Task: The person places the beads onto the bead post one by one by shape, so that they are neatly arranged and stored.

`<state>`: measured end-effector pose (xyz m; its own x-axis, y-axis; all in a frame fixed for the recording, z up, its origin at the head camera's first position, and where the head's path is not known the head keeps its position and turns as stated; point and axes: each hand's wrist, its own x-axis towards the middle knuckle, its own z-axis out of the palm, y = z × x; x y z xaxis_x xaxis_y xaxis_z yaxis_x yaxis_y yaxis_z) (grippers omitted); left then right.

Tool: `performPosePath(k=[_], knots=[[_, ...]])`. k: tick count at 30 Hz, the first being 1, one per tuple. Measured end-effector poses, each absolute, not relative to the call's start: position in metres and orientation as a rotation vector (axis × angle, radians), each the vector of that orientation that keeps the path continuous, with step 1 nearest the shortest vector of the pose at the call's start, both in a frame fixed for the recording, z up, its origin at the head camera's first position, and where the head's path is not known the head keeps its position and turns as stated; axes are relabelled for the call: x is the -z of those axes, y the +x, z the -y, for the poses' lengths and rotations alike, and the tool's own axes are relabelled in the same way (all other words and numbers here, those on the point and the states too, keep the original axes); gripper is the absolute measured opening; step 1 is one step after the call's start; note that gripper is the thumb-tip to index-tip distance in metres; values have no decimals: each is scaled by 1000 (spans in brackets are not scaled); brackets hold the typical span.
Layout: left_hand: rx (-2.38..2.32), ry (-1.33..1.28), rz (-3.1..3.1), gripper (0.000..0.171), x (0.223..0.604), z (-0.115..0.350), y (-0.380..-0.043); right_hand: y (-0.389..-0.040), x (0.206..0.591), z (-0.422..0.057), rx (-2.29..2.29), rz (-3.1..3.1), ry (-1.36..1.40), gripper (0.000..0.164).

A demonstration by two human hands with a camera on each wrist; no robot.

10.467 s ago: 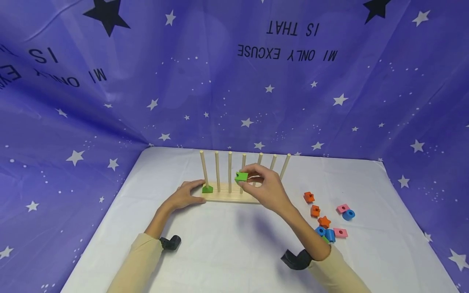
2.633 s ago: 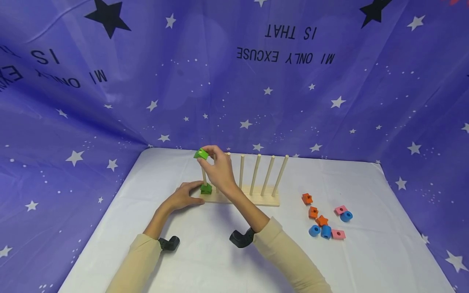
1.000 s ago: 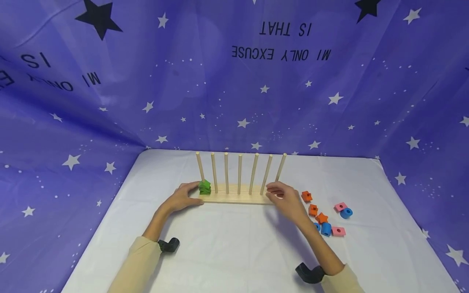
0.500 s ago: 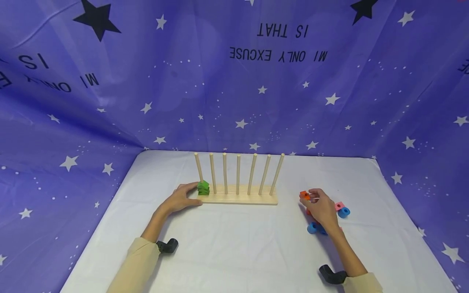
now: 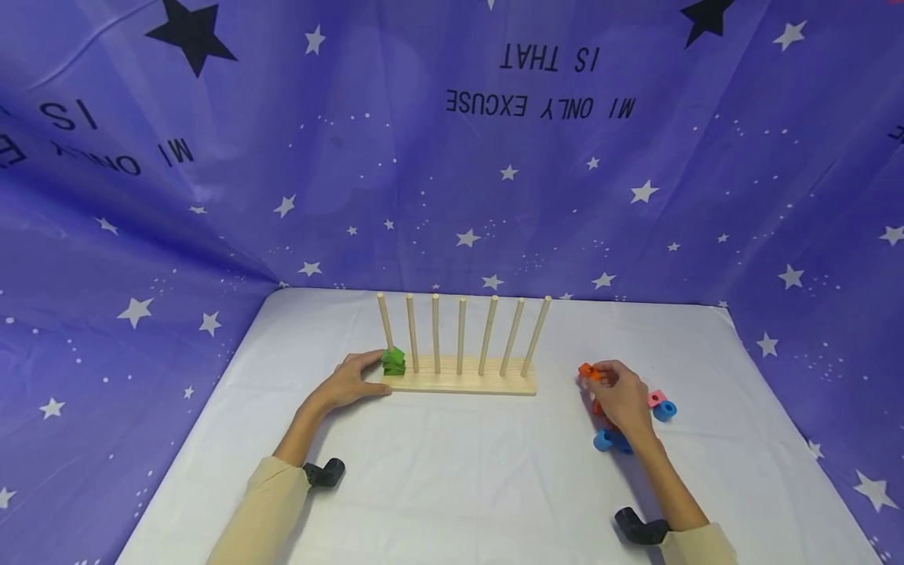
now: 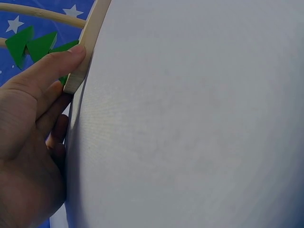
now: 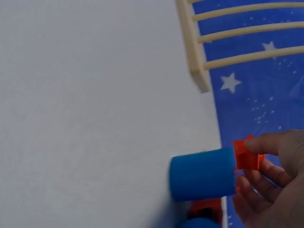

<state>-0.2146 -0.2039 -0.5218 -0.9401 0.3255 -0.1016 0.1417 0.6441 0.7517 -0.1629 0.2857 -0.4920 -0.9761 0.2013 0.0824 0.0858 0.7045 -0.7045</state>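
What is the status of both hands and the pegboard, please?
Left hand holding pegboard, green blocks on leftmost peg. Right hand pinching orange block. Possible obstruction: blue blocks close by.

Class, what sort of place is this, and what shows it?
Probably a makeshift recording booth: a star-printed sheet behind and beside a white-covered table, with black devices at both wrists.

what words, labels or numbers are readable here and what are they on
"IS THAT": upside down on the purple backdrop
"MI ONLY EXCUSE": upside down, just below
"IS": upside down, backdrop's left, rest cut off
"MI ONLY E": upside down, below that, cut off
Right-edge letters: cut off, unreadable
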Motion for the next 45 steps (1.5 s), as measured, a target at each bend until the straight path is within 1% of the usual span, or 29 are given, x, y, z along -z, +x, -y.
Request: performPosePath(k=[7, 11, 14, 18, 24, 29, 37, 41, 45], knots=[[-1187, 385, -2628, 80, 522, 204, -214, -147, 450, -273, -1369, 2598, -53, 37], [-1181, 387, -2632, 81, 522, 204, -214, -139, 422, -258, -1568, 2495, 66, 39], [-1180, 386, -2634, 81, 520, 204, -214, -135, 403, -243, -1679, 2391, 176, 37], [-1186, 397, -2627, 80, 519, 204, -213, -138, 386, -220, -1756, 2293, 315, 35], [-1200, 402, -2619, 79, 520, 204, -215, -149, 364, -178, -1809, 2204, 528, 33], [-1193, 389, -2621, 80, 521, 204, -216, -162, 351, -142, -1836, 2187, 646, 33], [-1196, 383, -2620, 79, 520, 204, -215, -181, 338, -92, -1868, 2159, 749, 31], [-1209, 396, -2621, 77, 519, 204, -215, -190, 335, -70, -1845, 2160, 781, 30], [-1202, 399, -2627, 76, 519, 205, -215, -196, 336, -54, -1788, 2213, 758, 30]])
